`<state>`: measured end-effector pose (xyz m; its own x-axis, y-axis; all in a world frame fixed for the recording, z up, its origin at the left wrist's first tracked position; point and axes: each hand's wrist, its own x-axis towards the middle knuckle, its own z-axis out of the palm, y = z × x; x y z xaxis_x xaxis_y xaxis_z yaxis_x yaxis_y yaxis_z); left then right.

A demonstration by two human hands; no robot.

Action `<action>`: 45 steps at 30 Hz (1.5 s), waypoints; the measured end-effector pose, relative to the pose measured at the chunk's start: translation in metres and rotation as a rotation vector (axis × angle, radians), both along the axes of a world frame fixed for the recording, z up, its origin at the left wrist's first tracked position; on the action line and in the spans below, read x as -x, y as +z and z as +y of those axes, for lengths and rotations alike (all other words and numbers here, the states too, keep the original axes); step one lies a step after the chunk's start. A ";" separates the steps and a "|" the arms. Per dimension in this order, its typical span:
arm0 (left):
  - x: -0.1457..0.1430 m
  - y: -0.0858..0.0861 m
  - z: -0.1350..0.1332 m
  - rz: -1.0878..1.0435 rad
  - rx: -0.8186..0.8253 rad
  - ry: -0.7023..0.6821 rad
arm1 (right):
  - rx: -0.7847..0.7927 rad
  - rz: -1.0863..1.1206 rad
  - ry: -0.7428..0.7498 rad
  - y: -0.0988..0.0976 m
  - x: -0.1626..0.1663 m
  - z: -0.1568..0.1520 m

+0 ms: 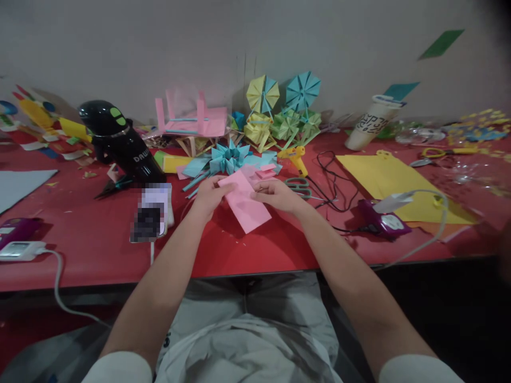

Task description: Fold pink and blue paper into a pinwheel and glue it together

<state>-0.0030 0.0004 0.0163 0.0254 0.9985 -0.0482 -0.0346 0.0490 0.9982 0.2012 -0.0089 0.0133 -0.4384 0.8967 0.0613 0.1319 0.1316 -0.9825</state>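
A pink sheet of paper (248, 205) is held up over the red table between my two hands, tilted with its lower corner toward me. My left hand (210, 196) pinches its upper left edge, thumb on top. On the other side my right hand (277, 194) grips the right edge, its fingers closed and partly behind the paper. Just beyond lie more pink paper pieces (266, 171) and a blue folded paper star (229, 158). Beside my right hand rest a yellow glue gun (294, 158) and green-handled scissors (298, 187).
At left stand a phone (151, 213) and a leaning black bottle (125, 143). Behind are a pink paper table model (215, 122) and folded paper wheels (262, 94). At right lie yellow sheets (399, 183), a purple power strip (385, 221) with cables, and a cup (371, 125).
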 end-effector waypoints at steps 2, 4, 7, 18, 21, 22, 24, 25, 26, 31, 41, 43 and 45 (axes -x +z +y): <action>0.000 -0.001 -0.002 0.054 0.027 -0.094 | 0.055 0.022 -0.072 -0.002 0.001 0.001; -0.001 -0.001 -0.005 0.109 0.016 -0.174 | 0.099 0.048 -0.117 -0.003 0.002 0.001; -0.002 -0.003 -0.008 0.167 -0.011 -0.230 | 0.104 0.058 -0.106 -0.003 0.003 0.002; 0.001 -0.005 -0.008 0.279 -0.177 -0.273 | 0.224 0.071 -0.074 -0.008 0.004 0.003; 0.002 -0.007 -0.006 0.274 -0.221 -0.275 | 0.240 0.079 -0.071 -0.009 0.005 0.003; 0.002 -0.008 -0.006 0.271 -0.228 -0.275 | 0.246 0.078 -0.070 -0.009 0.005 0.003; 0.002 -0.009 -0.006 0.270 -0.227 -0.277 | 0.252 0.074 -0.068 -0.009 0.004 0.003; 0.002 -0.010 -0.006 0.274 -0.223 -0.278 | 0.253 0.072 -0.067 -0.009 0.004 0.003; 0.002 -0.010 -0.006 0.279 -0.220 -0.277 | 0.254 0.069 -0.064 -0.009 0.004 0.003; 0.002 -0.009 -0.006 0.290 -0.218 -0.274 | 0.253 0.080 -0.076 -0.007 0.004 0.002; 0.002 -0.006 -0.009 0.298 -0.228 -0.277 | 0.155 0.090 -0.146 -0.007 0.005 0.002; 0.002 -0.006 -0.008 0.299 -0.235 -0.274 | 0.160 0.090 -0.157 -0.006 0.005 0.002; 0.001 -0.006 -0.007 0.286 -0.240 -0.253 | 0.162 0.090 -0.169 -0.005 0.005 0.002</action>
